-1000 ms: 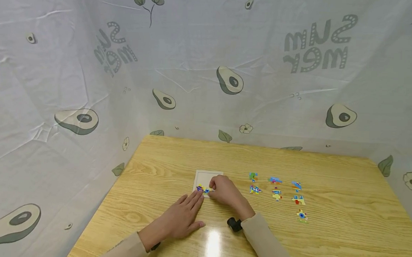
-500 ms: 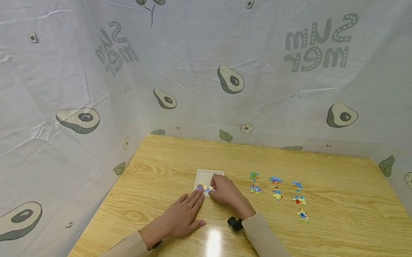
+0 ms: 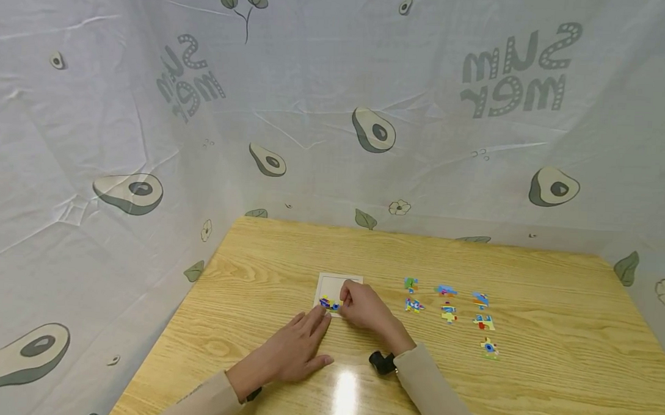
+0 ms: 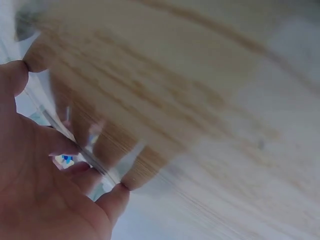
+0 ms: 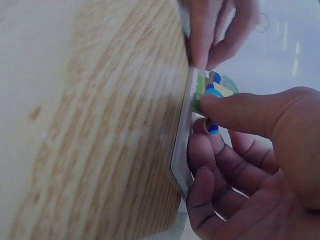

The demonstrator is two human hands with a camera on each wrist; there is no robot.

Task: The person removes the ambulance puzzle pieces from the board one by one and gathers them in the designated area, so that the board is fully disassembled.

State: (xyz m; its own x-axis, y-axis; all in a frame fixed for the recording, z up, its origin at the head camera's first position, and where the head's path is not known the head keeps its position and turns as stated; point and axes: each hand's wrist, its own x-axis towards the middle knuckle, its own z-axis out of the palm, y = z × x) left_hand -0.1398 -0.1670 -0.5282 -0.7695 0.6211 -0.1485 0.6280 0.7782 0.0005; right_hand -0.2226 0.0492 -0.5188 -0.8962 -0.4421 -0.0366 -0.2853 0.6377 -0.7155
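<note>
A cream puzzle tray (image 3: 331, 285) lies left of the table's middle. Joined colourful puzzle pieces (image 3: 329, 303) sit along its near side. My left hand (image 3: 297, 347) is spread palm down, its fingertips right at the tray's near edge and the pieces. My right hand (image 3: 366, 307) is over the tray's right side with fingers bent. In the right wrist view, the right thumb (image 5: 225, 110) lies on a green, blue and yellow puzzle piece (image 5: 214, 91), with the index finger curled close by. The thumb hides part of that piece.
Several loose puzzle pieces lie right of the tray, among them a green one (image 3: 411, 285), a blue one (image 3: 480, 299) and one with a blue ring (image 3: 489, 347). A white avocado-print curtain (image 3: 311, 188) hangs behind and left of the wooden table (image 3: 553, 337).
The right hand's fingertips have shifted slightly right, showing a bit more of the pieces in the tray. The left hand stays almost where it was; the head view has moved a little.
</note>
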